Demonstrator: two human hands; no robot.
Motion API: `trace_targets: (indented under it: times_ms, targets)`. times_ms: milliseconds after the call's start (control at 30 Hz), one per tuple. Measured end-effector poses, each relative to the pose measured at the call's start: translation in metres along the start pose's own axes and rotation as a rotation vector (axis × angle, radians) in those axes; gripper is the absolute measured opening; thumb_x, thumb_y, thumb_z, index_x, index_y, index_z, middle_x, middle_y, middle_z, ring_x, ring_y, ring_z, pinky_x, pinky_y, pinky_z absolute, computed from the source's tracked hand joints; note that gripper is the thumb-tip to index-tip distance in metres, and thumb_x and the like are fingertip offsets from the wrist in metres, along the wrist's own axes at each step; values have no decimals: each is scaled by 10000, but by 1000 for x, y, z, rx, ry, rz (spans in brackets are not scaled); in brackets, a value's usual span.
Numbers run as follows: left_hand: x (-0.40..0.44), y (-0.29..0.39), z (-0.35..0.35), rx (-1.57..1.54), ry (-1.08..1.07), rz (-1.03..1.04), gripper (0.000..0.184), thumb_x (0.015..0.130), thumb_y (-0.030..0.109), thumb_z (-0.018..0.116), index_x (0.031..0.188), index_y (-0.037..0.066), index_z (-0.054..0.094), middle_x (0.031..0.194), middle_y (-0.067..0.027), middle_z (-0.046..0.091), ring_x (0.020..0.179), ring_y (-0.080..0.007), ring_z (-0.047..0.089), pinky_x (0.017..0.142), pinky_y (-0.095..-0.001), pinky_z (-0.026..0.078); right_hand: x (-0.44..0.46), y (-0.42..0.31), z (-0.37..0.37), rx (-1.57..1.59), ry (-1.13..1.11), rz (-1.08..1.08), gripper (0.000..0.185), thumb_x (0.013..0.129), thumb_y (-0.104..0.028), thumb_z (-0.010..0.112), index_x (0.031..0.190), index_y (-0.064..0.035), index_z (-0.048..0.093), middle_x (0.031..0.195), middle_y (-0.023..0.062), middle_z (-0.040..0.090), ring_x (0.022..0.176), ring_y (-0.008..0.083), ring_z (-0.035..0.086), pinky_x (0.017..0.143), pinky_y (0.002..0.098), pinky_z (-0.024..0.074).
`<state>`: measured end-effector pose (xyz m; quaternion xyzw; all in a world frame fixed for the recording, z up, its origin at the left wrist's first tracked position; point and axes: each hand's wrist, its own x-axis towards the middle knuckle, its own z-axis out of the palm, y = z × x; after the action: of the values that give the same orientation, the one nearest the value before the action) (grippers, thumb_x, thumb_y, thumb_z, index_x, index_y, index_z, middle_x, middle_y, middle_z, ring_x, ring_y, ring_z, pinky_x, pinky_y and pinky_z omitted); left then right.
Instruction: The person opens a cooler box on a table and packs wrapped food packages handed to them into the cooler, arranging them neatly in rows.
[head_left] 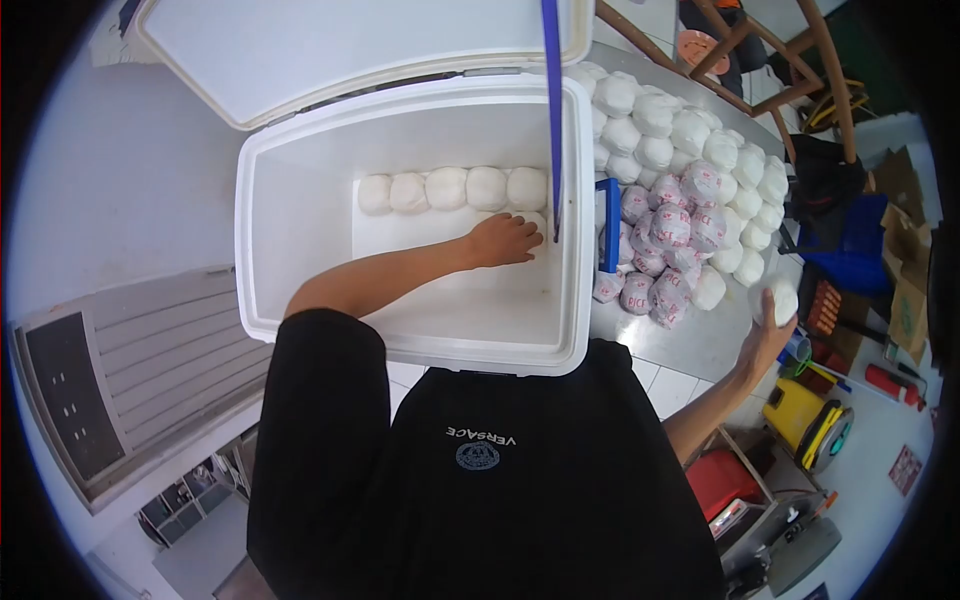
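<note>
Inside the open white cooler box (255, 300), a row of round white bundles (446, 188) lies along the far wall. My left hand (507, 240) reaches down into the box, its fingers curled over a white bundle at the right end, just on the near side of the row. Out to the right, beyond the metal table, my right hand (777, 318) grips another white bundle (783, 299). On the metal table (645, 335), many white bundles (655, 152) are heaped beside several bundles in pink-printed wrapping (671, 226).
The cooler's lid (370, 45) stands open behind it, and a purple strap (553, 110) hangs over its right side. A blue-framed object (608, 226) is at the box's right rim. Wooden chair legs (725, 40), a yellow machine (800, 415) and a red extinguisher (892, 383) are at the right.
</note>
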<state>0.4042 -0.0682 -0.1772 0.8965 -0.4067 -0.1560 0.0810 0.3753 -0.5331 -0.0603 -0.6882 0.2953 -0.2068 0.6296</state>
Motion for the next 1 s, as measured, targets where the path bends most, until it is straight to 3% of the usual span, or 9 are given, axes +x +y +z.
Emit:
trace_targets:
  times_ms: [167, 333, 400, 500, 600, 667, 700, 800, 1000]
  targets:
    - [-7, 5, -20, -12, 74, -67, 307, 863, 315, 672, 1027, 75, 574, 971, -90, 598, 839, -238, 616, 699, -356, 505, -44, -59, 55, 276, -307, -57, 729, 728, -161, 843, 1300, 28, 434, 1173, 150, 584, 1061, 248, 600, 940, 362, 489]
    - [-60, 59, -190, -1635, 243, -328, 473, 880, 312, 697, 1210, 44, 490, 1067, -71, 580, 960, -176, 585, 798, -352, 508, -124, -146, 125, 284, -798, 0, 1023, 484, -178, 943, 1343, 28, 426, 1144, 159, 615, 1050, 270, 633, 891, 411, 540]
    - [-70, 107, -241, -1719, 506, -171, 739, 808, 321, 776, 1370, 39, 388, 1211, -114, 570, 1099, -225, 577, 932, -376, 484, -149, -156, 156, 78, -978, -229, 911, 588, -244, 909, 1332, -11, 439, 1187, 164, 584, 1091, 254, 590, 923, 397, 478]
    - [-83, 119, -248, -1446, 531, -576, 834, 746, 277, 834, 1390, 0, 384, 1291, -134, 558, 1174, -235, 558, 1003, -387, 447, -163, -149, 184, 182, -1108, -543, 697, 766, -250, 792, 1355, -63, 470, 1260, 138, 554, 1126, 246, 561, 942, 368, 464]
    - [-106, 76, -208, -1575, 542, -624, 728, 780, 240, 802, 1342, -40, 434, 1229, -126, 601, 1116, -215, 591, 964, -347, 474, -111, -131, 149, 239, -1329, -265, 664, 740, -129, 790, 1333, -26, 509, 1294, 93, 550, 1187, 198, 506, 957, 332, 452]
    - [-118, 41, -190, -1534, 397, -754, 685, 780, 267, 798, 1297, -44, 473, 1165, -116, 624, 1057, -206, 617, 919, -323, 492, -45, -79, 107, 49, -812, 34, 398, 829, -86, 643, 1218, -15, 598, 1186, 100, 627, 1055, 201, 589, 891, 335, 481]
    - [-119, 25, -180, -1483, 259, -855, 648, 781, 295, 793, 1253, -47, 511, 1102, -106, 646, 998, -197, 643, 875, -300, 511, -10, -29, 85, -305, -437, -251, 342, 838, -97, 623, 1167, -2, 605, 1082, 148, 665, 985, 239, 633, 854, 332, 497]
    - [-114, -19, -145, -1241, -197, -1222, 616, 773, 371, 787, 1165, -41, 550, 988, -80, 647, 866, -168, 665, 785, -264, 528, 63, 144, -8, -1152, -199, -128, 579, 779, -419, 712, 1176, -18, 580, 1136, 257, 625, 1061, 356, 624, 854, 429, 496]
    - [-126, -46, -38, -1434, -116, -1233, 640, 831, 376, 754, 1152, -87, 449, 1102, -113, 512, 977, -174, 617, 870, -256, 541, 35, 155, -16, -407, -322, 667, 632, 729, -486, 768, 1138, -30, 612, 913, 38, 660, 745, 110, 589, 585, 273, 430]
